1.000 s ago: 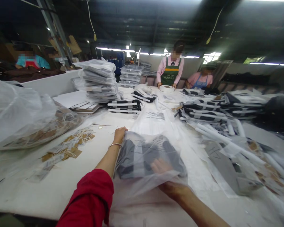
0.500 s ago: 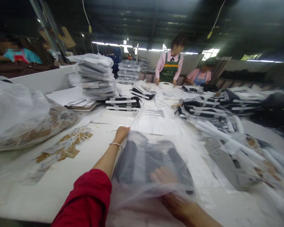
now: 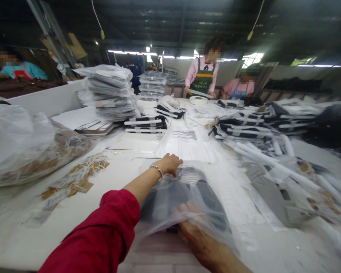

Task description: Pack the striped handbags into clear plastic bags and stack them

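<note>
A clear plastic bag (image 3: 193, 197) with a folded dark grey and white garment inside lies on the white table (image 3: 74, 220) in front of me. My left hand (image 3: 169, 163), with a bracelet on the wrist and a red sleeve behind it, rests on the bag's far top edge, fingers curled over it. My right hand (image 3: 191, 223) is at the bag's near open end, partly under the plastic, and its fingers hold the bag's edge.
A pile of brown paper tags (image 3: 76, 182) and a big plastic sack (image 3: 19, 144) lie left. Stacks of bagged garments (image 3: 110, 93) and striped folded garments (image 3: 244, 123) fill the far table. Two people in aprons (image 3: 203, 77) work at the far end.
My left hand slid from the bag's far left corner rightward along the top edge. The bag has been flattened lower onto the table, and my right hand stays at its near end.
</note>
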`<action>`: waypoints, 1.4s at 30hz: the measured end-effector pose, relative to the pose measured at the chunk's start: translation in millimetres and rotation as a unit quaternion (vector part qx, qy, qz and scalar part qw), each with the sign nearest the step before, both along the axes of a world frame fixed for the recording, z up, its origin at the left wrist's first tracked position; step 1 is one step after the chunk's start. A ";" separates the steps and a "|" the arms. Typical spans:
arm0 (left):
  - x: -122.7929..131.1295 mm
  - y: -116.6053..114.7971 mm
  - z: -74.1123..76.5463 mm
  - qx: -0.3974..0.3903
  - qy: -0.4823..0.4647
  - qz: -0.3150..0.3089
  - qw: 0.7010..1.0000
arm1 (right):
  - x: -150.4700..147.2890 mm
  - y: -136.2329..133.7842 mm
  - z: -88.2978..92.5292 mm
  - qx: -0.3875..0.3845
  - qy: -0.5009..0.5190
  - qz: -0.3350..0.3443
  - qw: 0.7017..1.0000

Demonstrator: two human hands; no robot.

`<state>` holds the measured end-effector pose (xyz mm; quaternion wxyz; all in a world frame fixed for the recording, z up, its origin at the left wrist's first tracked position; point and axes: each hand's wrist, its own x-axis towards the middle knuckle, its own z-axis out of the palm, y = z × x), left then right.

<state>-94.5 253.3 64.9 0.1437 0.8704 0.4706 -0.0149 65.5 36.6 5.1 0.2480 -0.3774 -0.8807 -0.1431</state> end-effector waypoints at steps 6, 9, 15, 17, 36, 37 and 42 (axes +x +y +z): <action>5.4 13.0 -11.7 -0.034 0.054 -0.041 0.997 | 4.1 -8.2 9.6 -0.027 0.005 -0.004 1.000; -1.1 13.9 -13.6 -0.026 0.060 -0.043 0.997 | 2.2 -6.2 11.2 -0.083 0.012 0.000 0.996; 5.5 9.4 -22.9 0.048 0.019 -0.017 0.999 | -6.9 1.9 6.5 -0.185 0.041 0.007 0.982; 6.3 8.8 -23.3 0.077 -0.008 0.020 0.997 | -8.0 2.2 2.9 -0.172 0.049 -0.002 0.984; -59.8 -214.3 -28.6 0.276 -0.196 -0.099 0.936 | -6.4 38.3 -7.4 -0.132 -0.030 0.006 0.991; -62.9 -219.5 -30.1 0.301 -0.194 -0.106 0.928 | -6.3 37.4 -7.7 -0.127 -0.039 -0.005 0.991; -95.7 -240.8 -37.5 0.400 -0.054 0.035 0.914 | -2.7 28.7 -3.3 -0.078 0.001 -0.014 0.997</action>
